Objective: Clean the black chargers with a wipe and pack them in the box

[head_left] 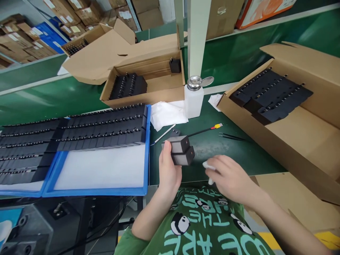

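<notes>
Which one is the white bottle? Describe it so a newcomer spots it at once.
Follow the tall pale post down to the green bench. Just in front stands a white bottle, right of the larger white paper. Its shiny metal top, lid swung open, sets it apart.

Factory workshop — green bench (205,148) | blue trays (101,192) of black adapters (103,140) | stacked cartons (89,15)

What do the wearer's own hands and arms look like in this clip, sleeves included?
The left hand and right hand are ungloved, and the left forearm and right forearm are bare. A green sleeve shows at the left elbow; the right one can't be made out. The shirt is green too, with pale teal lettering and black-and-white pandas.
</notes>
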Motion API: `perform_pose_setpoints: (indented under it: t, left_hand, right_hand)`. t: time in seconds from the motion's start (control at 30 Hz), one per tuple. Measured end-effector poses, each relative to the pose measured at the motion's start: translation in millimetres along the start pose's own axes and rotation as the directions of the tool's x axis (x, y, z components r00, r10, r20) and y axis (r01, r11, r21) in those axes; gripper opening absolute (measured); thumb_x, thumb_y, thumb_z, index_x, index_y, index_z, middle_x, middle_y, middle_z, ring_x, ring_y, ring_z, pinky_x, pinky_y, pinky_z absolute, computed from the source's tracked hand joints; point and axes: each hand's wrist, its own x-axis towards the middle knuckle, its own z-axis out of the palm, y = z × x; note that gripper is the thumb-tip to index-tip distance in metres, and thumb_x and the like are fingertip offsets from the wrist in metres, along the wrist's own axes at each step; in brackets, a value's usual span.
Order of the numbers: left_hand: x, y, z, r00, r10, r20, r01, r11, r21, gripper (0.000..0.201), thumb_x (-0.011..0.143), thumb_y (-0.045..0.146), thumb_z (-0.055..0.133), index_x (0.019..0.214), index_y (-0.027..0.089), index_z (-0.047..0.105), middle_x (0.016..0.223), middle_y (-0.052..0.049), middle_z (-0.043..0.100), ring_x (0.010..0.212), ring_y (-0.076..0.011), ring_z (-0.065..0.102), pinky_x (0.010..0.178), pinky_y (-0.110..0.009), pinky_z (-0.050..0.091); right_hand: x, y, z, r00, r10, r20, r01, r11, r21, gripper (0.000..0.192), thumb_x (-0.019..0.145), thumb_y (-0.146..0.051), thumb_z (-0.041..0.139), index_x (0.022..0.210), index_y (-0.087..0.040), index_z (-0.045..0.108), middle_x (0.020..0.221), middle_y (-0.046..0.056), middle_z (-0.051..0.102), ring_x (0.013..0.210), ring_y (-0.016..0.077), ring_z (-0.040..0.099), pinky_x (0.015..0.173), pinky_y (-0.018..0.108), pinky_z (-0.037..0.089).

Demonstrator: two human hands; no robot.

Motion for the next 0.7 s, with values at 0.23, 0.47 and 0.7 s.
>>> perform_pose_setpoints:
  t: [0.23,0.47,0.7]
  left_hand:
    - [-7,-7,3.5,0.998,0.053,0.017,-0.054,0.997,0.063,0.047,0.078,0.055,0.079,0.108,0.02,0.069,0.097,-0.002,0.072,0.081,-0.0141,0.067,0.066,-0.021,0.051]
    - [1,1,-0.6,0.999,-0.048,-0.011,0.048,0.998,-0.047,0.042,0.082,0.056,0.074,0.097,0.017,0.07,0.088,-0.002,0.072,0.075,-0.0136,0.067,0.067,-0.022,0.053]
    - [5,19,-1.0,0.94,-0.315,0.134,0.332,0.932,-0.141,0.058,0.085,0.069,0.06,0.098,0.013,0.07,0.081,-0.009,0.07,0.067,-0.0183,0.067,0.06,-0.029,0.057]
  right_hand:
    - [33,-16,-3,0.939,0.078,-0.334,-0.072,0.997,0.031,0.053,0.086,0.001,0.048,0.136,-0.017,0.057,0.092,0.007,0.056,0.082,0.0193,0.056,0.066,0.033,0.049]
    - [25,-12,42,0.971,-0.088,-0.224,0.09,0.996,-0.004,0.035,0.09,-0.004,0.048,0.115,-0.018,0.068,0.09,0.006,0.069,0.078,0.018,0.058,0.064,0.032,0.051]
    - [6,9,5,0.858,0.245,-0.451,-0.233,0.969,0.083,0.06,0.088,-0.006,0.044,0.139,-0.032,0.06,0.099,0.009,0.056,0.078,0.0207,0.06,0.056,0.033,0.05]
